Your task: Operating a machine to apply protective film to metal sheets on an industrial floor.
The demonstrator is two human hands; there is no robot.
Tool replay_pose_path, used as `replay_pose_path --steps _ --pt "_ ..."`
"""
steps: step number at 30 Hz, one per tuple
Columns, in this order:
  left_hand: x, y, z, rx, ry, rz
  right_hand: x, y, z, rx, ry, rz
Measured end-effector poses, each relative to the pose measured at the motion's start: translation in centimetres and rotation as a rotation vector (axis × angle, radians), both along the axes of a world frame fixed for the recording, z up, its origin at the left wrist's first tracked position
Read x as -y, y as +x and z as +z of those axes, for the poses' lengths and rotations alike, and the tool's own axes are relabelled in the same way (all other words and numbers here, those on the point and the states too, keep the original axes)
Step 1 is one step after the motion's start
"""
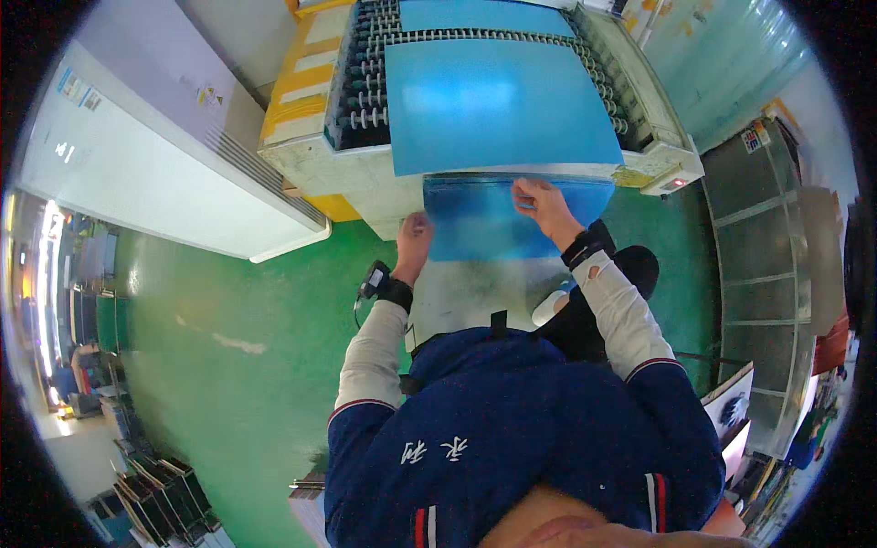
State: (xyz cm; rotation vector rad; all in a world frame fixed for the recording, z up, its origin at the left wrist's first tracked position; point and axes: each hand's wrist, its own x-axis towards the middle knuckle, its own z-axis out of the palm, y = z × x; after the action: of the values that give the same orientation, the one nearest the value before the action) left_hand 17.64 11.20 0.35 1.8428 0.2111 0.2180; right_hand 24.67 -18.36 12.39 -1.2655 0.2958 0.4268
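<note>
A light blue sheet (501, 105) lies on the rollers of a machine in front of me, its near edge jutting past the machine's end. Lower down, a stack of darker blue sheets (484, 219) rests on a pale support. My left hand (416, 239) is beside the stack's left edge, fingers curled in, with nothing visible in them. Above the stack's right part hovers my right hand (546, 212), its fingers loosely bent and thumb apart, holding nothing I can see. Both wrists wear black bands; a small black device (373, 279) sits by the left one.
The roller machine (365, 119) has pale side walls with yellow tape. Another blue sheet (484, 15) lies farther back on it. A large white cabinet (174, 173) stands left, a metal-framed rack (758, 265) right. Green floor (228, 338) stretches around; dark panels (164, 502) stand lower left.
</note>
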Motion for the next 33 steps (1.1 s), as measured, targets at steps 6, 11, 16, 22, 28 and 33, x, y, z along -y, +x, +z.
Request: replay_pose_path --steps 6,11,16,22,28,33 --pt "1.7 2.5 1.2 0.039 -0.139 0.044 1.1 -1.5 -2.1 0.113 -0.451 0.021" --pt "1.7 3.2 -0.1 0.052 -0.139 0.083 1.5 -1.5 -2.5 0.253 -0.740 0.079" --pt "2.4 3.5 1.0 0.060 -0.133 0.076 2.8 -0.7 -5.1 0.572 -1.026 0.131" --pt "2.2 3.6 1.0 0.000 -0.142 0.121 1.4 -1.0 -3.4 0.523 -1.092 0.210" --pt "2.4 3.8 1.2 0.057 -0.132 0.113 2.2 -0.9 -4.3 0.573 -1.202 0.201" --pt "2.1 3.6 0.9 0.019 -0.135 0.120 1.9 -1.2 -3.9 0.616 -1.222 0.193"
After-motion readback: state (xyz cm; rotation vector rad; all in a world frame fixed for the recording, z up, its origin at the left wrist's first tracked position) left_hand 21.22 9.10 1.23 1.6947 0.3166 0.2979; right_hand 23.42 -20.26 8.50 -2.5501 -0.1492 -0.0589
